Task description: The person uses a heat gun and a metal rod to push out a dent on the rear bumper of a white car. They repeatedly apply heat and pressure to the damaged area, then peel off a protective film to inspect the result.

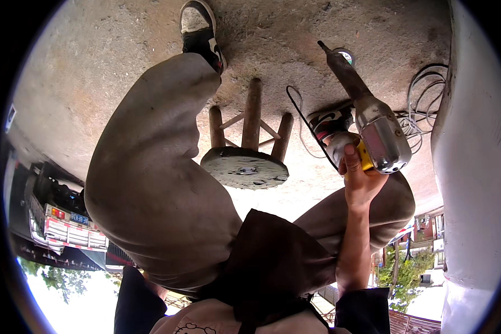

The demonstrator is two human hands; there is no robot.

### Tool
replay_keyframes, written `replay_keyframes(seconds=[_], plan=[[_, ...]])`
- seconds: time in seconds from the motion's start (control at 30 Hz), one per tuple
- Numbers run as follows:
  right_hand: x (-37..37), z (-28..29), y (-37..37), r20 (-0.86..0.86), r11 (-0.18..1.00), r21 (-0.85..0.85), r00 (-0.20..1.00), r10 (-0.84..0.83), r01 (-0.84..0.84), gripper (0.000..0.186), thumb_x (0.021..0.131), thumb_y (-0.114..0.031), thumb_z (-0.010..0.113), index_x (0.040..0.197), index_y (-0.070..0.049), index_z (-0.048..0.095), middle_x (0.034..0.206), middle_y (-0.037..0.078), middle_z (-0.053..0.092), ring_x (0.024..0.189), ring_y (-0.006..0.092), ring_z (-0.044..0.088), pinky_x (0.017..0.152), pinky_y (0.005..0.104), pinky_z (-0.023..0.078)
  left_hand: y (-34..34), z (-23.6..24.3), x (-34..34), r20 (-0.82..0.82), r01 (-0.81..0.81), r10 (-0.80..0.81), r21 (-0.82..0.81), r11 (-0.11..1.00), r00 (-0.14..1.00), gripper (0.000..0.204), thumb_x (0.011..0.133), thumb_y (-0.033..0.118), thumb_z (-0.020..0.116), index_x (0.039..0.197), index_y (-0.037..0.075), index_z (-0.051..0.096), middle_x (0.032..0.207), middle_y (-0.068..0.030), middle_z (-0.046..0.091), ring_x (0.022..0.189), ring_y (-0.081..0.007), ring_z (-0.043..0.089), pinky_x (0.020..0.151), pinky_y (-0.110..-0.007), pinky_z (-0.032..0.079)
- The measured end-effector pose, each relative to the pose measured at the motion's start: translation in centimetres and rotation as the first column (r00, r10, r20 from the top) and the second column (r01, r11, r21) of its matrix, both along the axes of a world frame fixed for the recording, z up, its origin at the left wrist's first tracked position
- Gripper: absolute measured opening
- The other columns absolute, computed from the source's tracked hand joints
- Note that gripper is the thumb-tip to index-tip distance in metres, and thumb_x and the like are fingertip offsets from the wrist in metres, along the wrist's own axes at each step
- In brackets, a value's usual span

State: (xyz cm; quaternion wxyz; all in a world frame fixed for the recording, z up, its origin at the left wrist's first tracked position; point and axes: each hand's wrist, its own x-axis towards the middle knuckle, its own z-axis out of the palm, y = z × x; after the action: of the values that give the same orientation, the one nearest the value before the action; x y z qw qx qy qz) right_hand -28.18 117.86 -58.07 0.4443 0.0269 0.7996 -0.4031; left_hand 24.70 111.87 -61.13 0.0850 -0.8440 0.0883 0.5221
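Observation:
My right hand [363, 181] is wrapped round the yellow and silver body of a power tool [381, 136]. The thumb lies across its grip, and a long tapered nose ends in a thin metal tip. The tool hangs over my right shoe [332, 121], beside my right knee. A black cord [306, 119] loops out near the grip. Between my legs is a wooden stool [245, 168] with a round, worn, flaking seat. On the left, only a dark sleeve [139, 303] and a bit of skin show; my left hand is hidden behind my thigh.
Coiled cable [423, 94] lies on the rough concrete floor [295, 33] at the right. A small round object [346, 56] sits by the tool's nose. A white curved panel [476, 161] rises along the right side. Outside, a parked truck [75, 228] stands at left.

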Motion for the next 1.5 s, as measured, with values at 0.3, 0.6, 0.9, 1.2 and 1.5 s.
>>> replay_keyframes(seconds=[0.3, 0.6, 0.9, 1.2, 1.5], plan=[[1.3, 1.0, -2.5, 0.013, 1.000, -0.003, 1.000, 0.018, -0.018, 0.037, 0.085, -0.004, 0.076, 0.114, 0.008, 0.057, 0.079, 0.006, 0.062, 0.057, 0.0077, 0.054, 0.050, 0.0213, 0.042, 0.5, 0.7, 0.8, 0.039, 0.025, -0.030, 0.121, 0.992, 0.999, 0.025, 0.093, 0.018, 0.053, 0.102, -0.004, 0.062, 0.097, -0.0151, 0.066, 0.087, -0.0236, 0.066, 0.078, -0.031, 0.053], [-3.0, -2.7, -4.7, -0.108, 0.975, -0.121, 0.979, 0.172, -0.184, 0.026, 0.087, -0.009, 0.075, 0.102, 0.003, 0.057, 0.066, 0.003, 0.056, 0.053, 0.0085, 0.051, 0.049, 0.0229, 0.040, 3.0, -4.4, 0.0, -0.022, 0.012, -0.011, 0.039, 0.999, 1.000, 0.024, 0.090, 0.015, 0.056, 0.099, -0.005, 0.064, 0.093, -0.0147, 0.067, 0.083, -0.0222, 0.066, 0.074, -0.029, 0.052], [-1.7, -5.5, -2.3, -0.424, 0.892, -0.026, 0.813, 0.400, -0.452, 0.027, 0.095, -0.025, 0.067, 0.088, -0.001, 0.056, 0.057, 0.001, 0.050, 0.048, 0.0084, 0.044, 0.046, 0.0237, 0.034, 10.9, -14.4, -5.8, -0.230, -0.147, 0.070, -0.335, 0.931, 0.971, 0.022, 0.087, 0.012, 0.058, 0.096, -0.006, 0.066, 0.089, -0.0142, 0.067, 0.079, -0.0208, 0.066, 0.071, -0.028, 0.052], [3.0, -4.3, -1.6, -0.562, 0.901, -0.123, 0.777, 0.283, -0.417, 0.024, 0.095, -0.022, 0.065, 0.086, -0.003, 0.054, 0.059, 0.002, 0.050, 0.046, 0.0102, 0.046, 0.042, 0.0255, 0.036, 11.9, -23.4, -2.1, -0.450, -0.730, 0.596, -0.225, 0.645, 0.665, 0.028, 0.092, 0.027, 0.059, 0.103, 0.003, 0.066, 0.088, -0.0100, 0.069, 0.074, -0.0201, 0.067, 0.063, -0.033, 0.053], [7.7, 1.0, 0.4, -0.620, 0.920, -0.077, 0.740, 0.259, -0.385, 0.026, 0.092, -0.022, 0.071, 0.085, -0.002, 0.056, 0.058, 0.002, 0.053, 0.046, 0.0108, 0.050, 0.042, 0.0260, 0.038, 2.2, -35.8, -2.4, -0.385, -0.800, 0.767, 0.109, 0.591, 0.514, 0.051, 0.098, 0.053, 0.047, 0.084, 0.005, 0.060, 0.067, -0.0099, 0.065, 0.054, -0.0240, 0.061, 0.046, -0.039, 0.050]])
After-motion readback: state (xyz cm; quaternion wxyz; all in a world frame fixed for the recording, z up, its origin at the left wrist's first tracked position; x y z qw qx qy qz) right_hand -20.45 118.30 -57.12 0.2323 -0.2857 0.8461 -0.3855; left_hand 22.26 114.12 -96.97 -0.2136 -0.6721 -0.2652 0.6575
